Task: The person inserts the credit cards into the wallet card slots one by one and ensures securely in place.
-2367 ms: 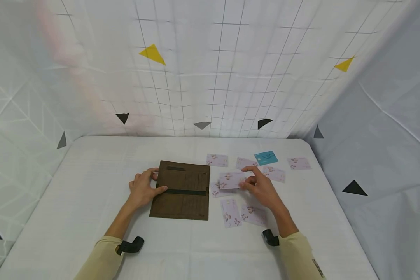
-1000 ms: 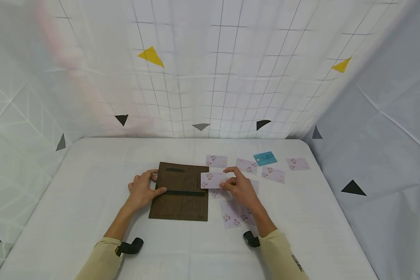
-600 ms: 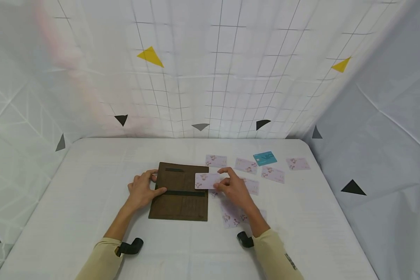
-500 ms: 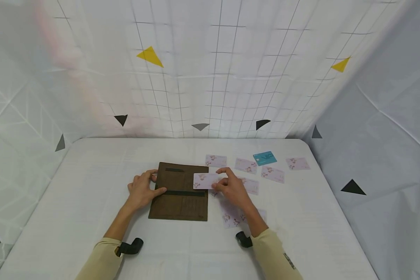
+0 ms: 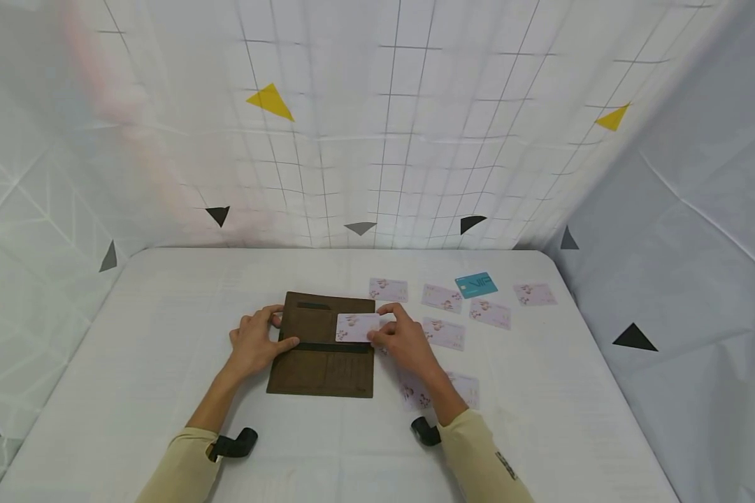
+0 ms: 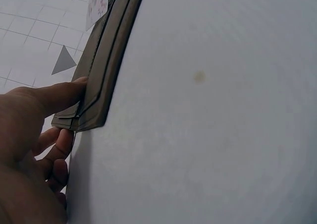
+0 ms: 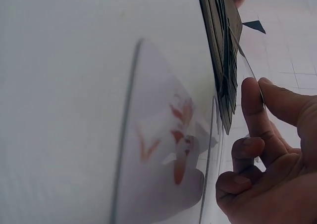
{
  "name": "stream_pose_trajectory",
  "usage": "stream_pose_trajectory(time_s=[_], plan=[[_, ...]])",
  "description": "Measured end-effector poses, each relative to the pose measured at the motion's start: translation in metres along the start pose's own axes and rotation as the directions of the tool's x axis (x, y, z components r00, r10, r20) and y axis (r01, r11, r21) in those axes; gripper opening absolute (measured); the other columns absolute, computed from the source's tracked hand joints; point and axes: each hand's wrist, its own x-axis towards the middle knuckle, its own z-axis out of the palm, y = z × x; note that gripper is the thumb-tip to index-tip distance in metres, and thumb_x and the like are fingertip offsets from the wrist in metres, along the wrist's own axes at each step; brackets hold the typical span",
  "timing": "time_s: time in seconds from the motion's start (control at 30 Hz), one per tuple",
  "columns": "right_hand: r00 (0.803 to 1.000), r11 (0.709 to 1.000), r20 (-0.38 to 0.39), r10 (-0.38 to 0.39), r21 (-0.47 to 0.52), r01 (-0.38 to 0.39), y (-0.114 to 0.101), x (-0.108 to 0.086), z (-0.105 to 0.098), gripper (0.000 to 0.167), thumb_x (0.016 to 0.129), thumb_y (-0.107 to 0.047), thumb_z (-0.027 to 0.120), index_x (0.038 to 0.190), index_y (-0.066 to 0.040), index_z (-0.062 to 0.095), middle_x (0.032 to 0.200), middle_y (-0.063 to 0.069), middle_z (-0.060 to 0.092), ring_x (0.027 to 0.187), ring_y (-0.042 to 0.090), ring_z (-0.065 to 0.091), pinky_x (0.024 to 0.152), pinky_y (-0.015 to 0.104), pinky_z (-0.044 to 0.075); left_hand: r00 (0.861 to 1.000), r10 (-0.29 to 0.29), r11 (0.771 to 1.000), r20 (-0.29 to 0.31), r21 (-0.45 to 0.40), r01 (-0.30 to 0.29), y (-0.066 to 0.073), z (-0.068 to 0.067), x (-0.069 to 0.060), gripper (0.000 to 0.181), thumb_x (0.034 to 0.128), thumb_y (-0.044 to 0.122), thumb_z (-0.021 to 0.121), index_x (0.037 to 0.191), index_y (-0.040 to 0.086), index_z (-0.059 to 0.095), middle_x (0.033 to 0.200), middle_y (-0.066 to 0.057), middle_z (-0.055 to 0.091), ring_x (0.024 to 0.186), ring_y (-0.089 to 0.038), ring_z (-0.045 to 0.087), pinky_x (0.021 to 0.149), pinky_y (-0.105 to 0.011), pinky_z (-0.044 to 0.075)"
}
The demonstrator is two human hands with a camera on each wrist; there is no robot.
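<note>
Head view: my right hand point(image 5: 405, 342) pinches a floral card point(image 5: 356, 327) over the upper right part of the brown wallet point(image 5: 317, 374); whether it enters a slot, I cannot tell. My left hand point(image 5: 256, 342) grips the wallet's left edge, thumb on top.

"VIP" on the blue card point(image 5: 476, 285)

A brown wallet point(image 5: 319, 370) lies spread open, a dark band across its middle, its left edge gripped by the left hand point(image 5: 254, 342). Over the right part of its upper half is a pale pink card point(image 5: 356, 327) with reddish flower prints, long sides running left to right, right end pinched by the right hand point(image 5: 409, 342).
</note>
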Motion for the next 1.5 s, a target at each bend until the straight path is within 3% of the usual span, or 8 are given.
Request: stream_pose_trajectory(time_s=[0.37,0.5,0.7,0.97,1.5], plan=[[1.000,1.000,0.012,-0.009,0.028,0.009,-0.003,0.002,0.003,0.047,0.095,-0.026,0.071,0.134,-0.011,0.050,0.077,-0.006,0.073,0.070,0.015,0.058,0.062,0.031,0.042,1.000,-0.005,1.000,-0.001,0.004,0.005,-0.001,0.000,0.001,0.077,0.0821,0.032,0.084,0.145,0.006,0.047,0.111,-0.008,0.059,0.111,-0.036,0.044,0.090,-0.058,0.023],[1.000,0.999,0.008,0.024,0.030,-0.024,-0.006,0.002,0.005,0.047,0.093,-0.029,0.072,0.132,-0.013,0.052,0.077,-0.007,0.073,0.073,0.016,0.060,0.064,0.032,0.044,1.000,-0.006,1.000,0.002,0.008,0.006,-0.002,0.001,0.002,0.077,0.0825,0.033,0.084,0.145,0.007,0.047,0.112,-0.008,0.059,0.111,-0.036,0.044,0.090,-0.058,0.023],[0.998,0.998,-0.023,0.060,-0.010,-0.060,-0.012,0.003,0.008,0.047,0.091,-0.031,0.073,0.130,-0.012,0.055,0.075,-0.007,0.073,0.077,0.016,0.061,0.065,0.033,0.045,1.000,-0.006,1.000,0.002,0.001,0.006,-0.003,0.001,0.002,0.078,0.0824,0.033,0.084,0.146,0.006,0.046,0.112,-0.009,0.059,0.111,-0.036,0.044,0.090,-0.058,0.022],[0.996,0.993,-0.032,0.087,-0.074,-0.089,-0.017,0.005,0.013,0.045,0.090,-0.030,0.073,0.128,-0.012,0.058,0.069,-0.010,0.071,0.067,0.015,0.056,0.058,0.031,0.040,1.000,-0.010,1.000,0.011,0.003,0.010,-0.003,0.001,0.002,0.078,0.0829,0.033,0.083,0.146,0.006,0.046,0.113,-0.009,0.059,0.112,-0.036,0.043,0.091,-0.058,0.022],[0.997,0.990,-0.041,0.066,-0.120,-0.070,-0.020,0.007,0.018,0.050,0.089,-0.031,0.075,0.133,-0.012,0.060,0.068,-0.011,0.070,0.065,0.012,0.060,0.057,0.031,0.043,1.000,-0.008,1.000,0.004,0.012,0.008,-0.002,0.001,0.001,0.078,0.0829,0.034,0.083,0.145,0.006,0.047,0.111,-0.008,0.059,0.111,-0.036,0.044,0.090,-0.058,0.023]])
